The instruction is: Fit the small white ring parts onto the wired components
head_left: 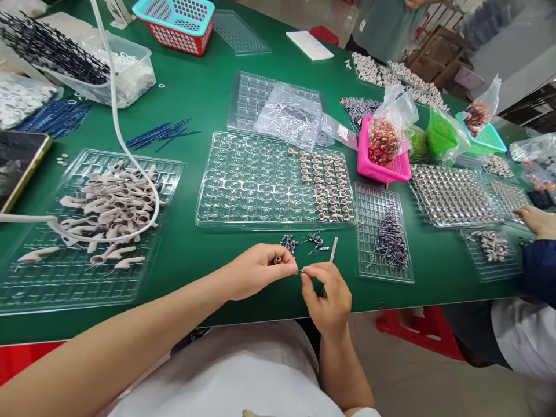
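My left hand is closed around a small shell with a round brown end, mostly hidden by the fingers. My right hand pinches a thin wire-like piece between its fingertips, and the two hands almost meet there. A slim metal tool, perhaps tweezers, sticks up from behind the right hand's fingers. Just beyond the hands lie two small piles of dark wired parts. Behind them a clear moulded tray holds several rows of round-ended shells at its right side.
At left, a heap of beige shells lies on a clear tray, crossed by a white cable. To the right are a tray of dark wired parts and a pink basket. A co-worker's hand reaches in at far right.
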Demonstrator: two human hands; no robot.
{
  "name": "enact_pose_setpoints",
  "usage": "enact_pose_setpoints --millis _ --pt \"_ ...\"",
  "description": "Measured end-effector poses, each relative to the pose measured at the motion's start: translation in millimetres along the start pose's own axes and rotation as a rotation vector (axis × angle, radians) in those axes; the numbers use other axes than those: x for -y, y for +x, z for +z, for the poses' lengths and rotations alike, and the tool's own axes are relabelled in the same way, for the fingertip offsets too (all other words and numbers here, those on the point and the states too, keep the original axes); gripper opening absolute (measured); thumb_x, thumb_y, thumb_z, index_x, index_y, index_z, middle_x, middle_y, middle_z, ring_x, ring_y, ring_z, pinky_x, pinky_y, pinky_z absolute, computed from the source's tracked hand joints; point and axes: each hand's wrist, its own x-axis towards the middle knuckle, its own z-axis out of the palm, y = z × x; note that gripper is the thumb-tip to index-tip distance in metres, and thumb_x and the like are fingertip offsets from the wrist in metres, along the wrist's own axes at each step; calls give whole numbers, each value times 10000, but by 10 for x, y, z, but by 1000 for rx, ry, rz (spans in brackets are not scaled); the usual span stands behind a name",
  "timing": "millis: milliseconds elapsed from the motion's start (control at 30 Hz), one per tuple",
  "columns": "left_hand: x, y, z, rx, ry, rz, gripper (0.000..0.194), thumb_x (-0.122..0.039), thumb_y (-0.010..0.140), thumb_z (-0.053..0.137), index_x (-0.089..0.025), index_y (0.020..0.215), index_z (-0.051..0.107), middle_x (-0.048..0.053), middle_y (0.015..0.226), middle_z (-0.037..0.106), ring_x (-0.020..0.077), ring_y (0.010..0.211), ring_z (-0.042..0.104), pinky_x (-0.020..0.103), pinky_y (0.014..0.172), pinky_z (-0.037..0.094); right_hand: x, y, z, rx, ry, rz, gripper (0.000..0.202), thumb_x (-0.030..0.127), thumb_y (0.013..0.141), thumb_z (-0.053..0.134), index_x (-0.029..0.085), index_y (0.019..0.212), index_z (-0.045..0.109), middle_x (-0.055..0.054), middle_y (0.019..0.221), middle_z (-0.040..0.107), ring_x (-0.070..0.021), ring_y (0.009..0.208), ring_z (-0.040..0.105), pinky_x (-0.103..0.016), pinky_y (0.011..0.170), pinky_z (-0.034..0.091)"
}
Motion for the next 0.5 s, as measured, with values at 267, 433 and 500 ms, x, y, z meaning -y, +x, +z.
enact_pose_setpoints --millis 267,433,500 --pt "29 -43 75 -186 262 230 212 -314 903 526 -161 796 629 -11 716 528 111 619 442 237 567 354 31 -2 1 9 66 115 173 70 846 623 212 944 603 -15 820 659 -144 749 614 -309 688 502" --pt "87 -40 108 -269 476 507 147 -191 900 517 -160 813 631 -1 720 527 121 668 490 234 608 385 42 0 -28 24 147 204 119 91 852 618 206 882 607 -4 788 639 -131 710 585 -285 660 476" --pt "116 -34 112 -289 537 566 137 -178 905 513 -159 825 622 -2 717 519 123 669 493 234 607 388 39 -1 -36 25 177 244 103 103 858 611 205 858 608 3 767 626 -124 683 566 -274 640 461"
